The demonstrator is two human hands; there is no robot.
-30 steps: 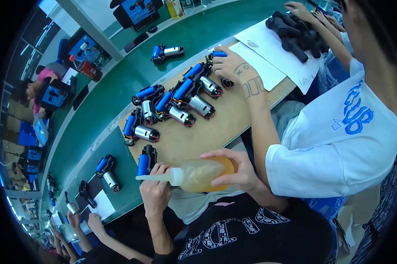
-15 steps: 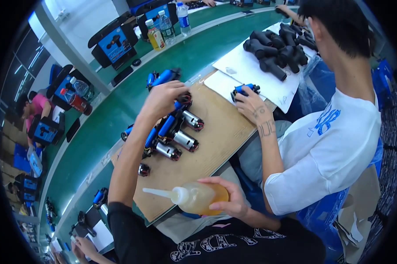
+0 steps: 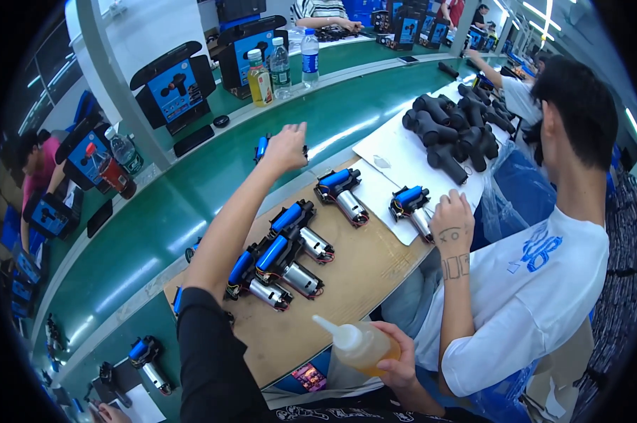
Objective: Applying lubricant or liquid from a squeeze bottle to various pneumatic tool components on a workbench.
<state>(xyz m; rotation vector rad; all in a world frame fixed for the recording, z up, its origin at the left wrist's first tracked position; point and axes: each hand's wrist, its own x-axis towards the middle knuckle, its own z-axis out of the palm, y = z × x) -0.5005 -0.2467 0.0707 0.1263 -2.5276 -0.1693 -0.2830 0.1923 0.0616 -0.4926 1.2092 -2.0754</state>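
My left hand (image 3: pixel 286 149) reaches over the green conveyor, above a blue-and-black motor assembly (image 3: pixel 262 146) that it partly covers. Its visible fingers are stretched out; the underside of the hand is hidden. My right hand (image 3: pixel 397 357) is wrapped round a translucent squeeze bottle (image 3: pixel 364 348) of amber liquid, its pale nozzle pointing up and left. Between my arms, on a brown board, lie several motor assemblies (image 3: pixel 303 278) with blue cylinders, silver motors and red wires. One more motor assembly (image 3: pixel 341 196) lies apart near the board's far edge.
At right, a co-worker's hand (image 3: pixel 452 220) is beside another motor assembly (image 3: pixel 410 204). Black massage-gun housings (image 3: pixel 445 134) are piled on white sheets (image 3: pixel 382 151). Drink bottles (image 3: pixel 259 79) and display boxes (image 3: pixel 174 88) line the conveyor's far side. A lit phone (image 3: pixel 309 377) lies below the board.
My left hand has left a motor assembly on the board and moved to the one on the conveyor. The view has shifted. The co-worker's hand has come off its assembly.
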